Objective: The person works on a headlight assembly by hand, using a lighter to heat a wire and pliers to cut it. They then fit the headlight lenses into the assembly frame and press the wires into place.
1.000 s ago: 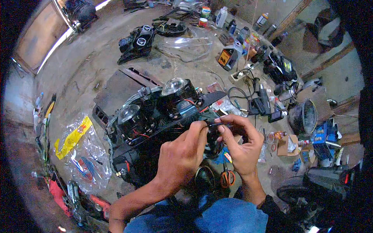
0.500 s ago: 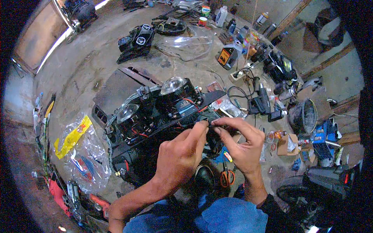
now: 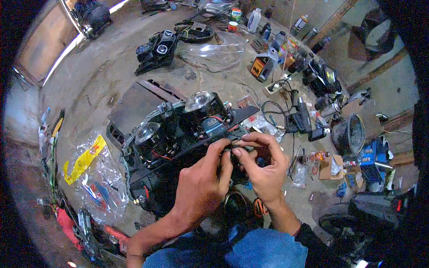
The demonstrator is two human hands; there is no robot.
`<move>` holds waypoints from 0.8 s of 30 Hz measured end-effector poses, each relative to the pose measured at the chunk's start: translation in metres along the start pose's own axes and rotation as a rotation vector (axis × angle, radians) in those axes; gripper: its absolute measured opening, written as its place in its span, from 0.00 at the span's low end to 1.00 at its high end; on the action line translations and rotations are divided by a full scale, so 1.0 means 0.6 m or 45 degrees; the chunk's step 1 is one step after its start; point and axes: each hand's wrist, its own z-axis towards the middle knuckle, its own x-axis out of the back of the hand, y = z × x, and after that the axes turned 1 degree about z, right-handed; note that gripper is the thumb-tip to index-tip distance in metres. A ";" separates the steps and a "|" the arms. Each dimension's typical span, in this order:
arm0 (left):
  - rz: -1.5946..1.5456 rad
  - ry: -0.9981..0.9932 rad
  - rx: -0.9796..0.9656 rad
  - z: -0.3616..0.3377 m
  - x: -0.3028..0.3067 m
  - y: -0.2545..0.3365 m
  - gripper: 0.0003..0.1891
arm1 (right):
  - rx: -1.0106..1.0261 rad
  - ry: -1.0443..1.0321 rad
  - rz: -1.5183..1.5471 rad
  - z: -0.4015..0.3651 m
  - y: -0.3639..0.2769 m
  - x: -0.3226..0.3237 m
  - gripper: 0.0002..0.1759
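Observation:
A black headlight assembly [image 3: 174, 156] with two round projector lenses, a right lens [image 3: 199, 102] and a left lens [image 3: 148, 132], sits before me. Red wires show beside the lenses. My left hand [image 3: 199, 178] is at the assembly's near right edge, thumb and forefinger pinched together. Close against it, my right hand [image 3: 268, 172] pinches too, its fingertips almost meeting the left ones. Something small and dark, perhaps wire, lies between the fingertips; its kind is hidden. Below the right hand, orange scissor handles [image 3: 259, 207] are partly covered.
Left lies a clear plastic bag [image 3: 103, 196] with a yellow strip [image 3: 87, 161]. A heat gun [image 3: 304, 114], a power strip [image 3: 277, 86], a black bucket [image 3: 351, 134] and several bottles stand right. Another headlight unit [image 3: 156, 51] lies farther back.
My right hand has moved left and slightly down, closer to my left hand, and now covers more of the scissors. My left hand has shifted slightly left; both still pinch.

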 end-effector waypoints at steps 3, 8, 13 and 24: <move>0.020 0.100 -0.107 0.000 0.007 0.002 0.16 | -0.130 -0.060 0.090 -0.008 0.003 -0.007 0.12; 0.113 0.012 -0.325 0.026 0.028 -0.018 0.22 | -0.127 -0.049 0.160 -0.019 0.011 -0.015 0.10; 0.120 -0.120 -0.431 0.044 0.043 -0.030 0.26 | -0.078 -0.031 0.123 -0.017 0.013 -0.020 0.09; 0.663 -0.457 -0.624 0.083 0.097 -0.002 0.19 | -0.152 0.019 0.196 -0.027 0.034 -0.033 0.09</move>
